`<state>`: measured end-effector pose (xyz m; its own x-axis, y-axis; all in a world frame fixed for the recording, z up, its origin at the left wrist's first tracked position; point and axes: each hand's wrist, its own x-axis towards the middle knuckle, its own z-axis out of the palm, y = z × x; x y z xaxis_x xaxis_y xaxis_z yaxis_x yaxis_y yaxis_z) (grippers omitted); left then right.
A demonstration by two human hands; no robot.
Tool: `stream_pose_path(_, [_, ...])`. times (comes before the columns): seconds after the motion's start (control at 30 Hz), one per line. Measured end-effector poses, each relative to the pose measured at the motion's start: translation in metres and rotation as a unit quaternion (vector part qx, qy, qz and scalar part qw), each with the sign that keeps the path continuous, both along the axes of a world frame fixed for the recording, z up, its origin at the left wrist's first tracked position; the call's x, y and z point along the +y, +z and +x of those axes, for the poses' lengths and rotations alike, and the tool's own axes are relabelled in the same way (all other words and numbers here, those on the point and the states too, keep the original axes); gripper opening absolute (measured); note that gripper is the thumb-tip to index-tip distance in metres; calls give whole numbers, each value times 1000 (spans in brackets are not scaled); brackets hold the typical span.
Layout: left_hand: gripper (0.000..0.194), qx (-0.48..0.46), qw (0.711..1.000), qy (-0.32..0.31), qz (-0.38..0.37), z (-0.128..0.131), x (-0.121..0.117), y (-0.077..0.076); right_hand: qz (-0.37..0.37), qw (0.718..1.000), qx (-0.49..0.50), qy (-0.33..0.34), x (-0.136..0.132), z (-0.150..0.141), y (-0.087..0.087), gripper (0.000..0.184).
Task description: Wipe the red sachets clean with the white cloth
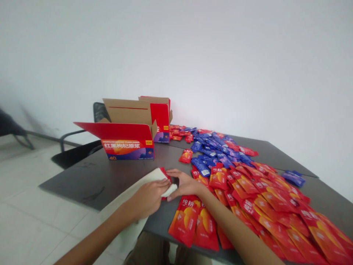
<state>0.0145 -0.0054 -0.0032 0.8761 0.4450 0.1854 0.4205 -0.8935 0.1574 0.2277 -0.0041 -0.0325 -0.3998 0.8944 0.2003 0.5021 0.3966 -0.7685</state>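
My left hand (147, 198) is closed on a white cloth (128, 193), whose folded end shows by the fingertips and whose length trails over the table's front edge. Under the cloth and fingers lies a red pouch (163, 170), mostly hidden; only strips of its edge show. My right hand (185, 183) curves around the pouch's right side, fingers at its top edge and thumb low by the cloth. Close to my right forearm, red pouches with orange fruit pictures (185, 219) lie flat on the dark table (121, 180).
A large pile of red pouches (275, 206) covers the right side, with blue pouches (212, 147) behind it. A single small red pouch (185, 156) lies mid-table. Two flapped-open cartons, a nearer one (129, 147) and a farther one (162, 121), stand at back left beside a black chair (74, 152).
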Motion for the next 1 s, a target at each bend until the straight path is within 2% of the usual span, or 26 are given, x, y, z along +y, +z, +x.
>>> stream_pose_path(0.13, [51,25,993,113,2,4,22,6,20,999,6,29,-2,-2,8,89])
stream_pose_path(0.2, [49,40,989,140,8,5,27,6,32,998,9,46,-3,-2,10,83])
stream_pose_path(0.4, [56,6,1000,9,2,0,-2,-1,-8,1000,-8,-8,0,-1,2,102])
stream_pose_path(0.47, [55,4,1000,23,5,1,0,-1,-8,1000,-8,-4,0,-1,3,101])
stream_pose_path(0.63, [49,40,989,143,24,6,28,0,30,999,7,42,-3,-3,11,81])
stream_pose_path(0.7, [50,36,992,119,27,6,26,-2,27,999,3,39,-3,-3,10,85])
stream_pose_path(0.83, [53,2,1000,4,11,1,3,-4,4,1000,-4,3,1,-1,0,100])
stream_pose_path(0.9, [53,-2,1000,9,-1,0,1,-1,4,1000,-4,0,2,0,-1,100])
stream_pose_path(1.0, [51,19,996,91,-1,2,17,4,22,1000,2,19,-1,-2,4,89])
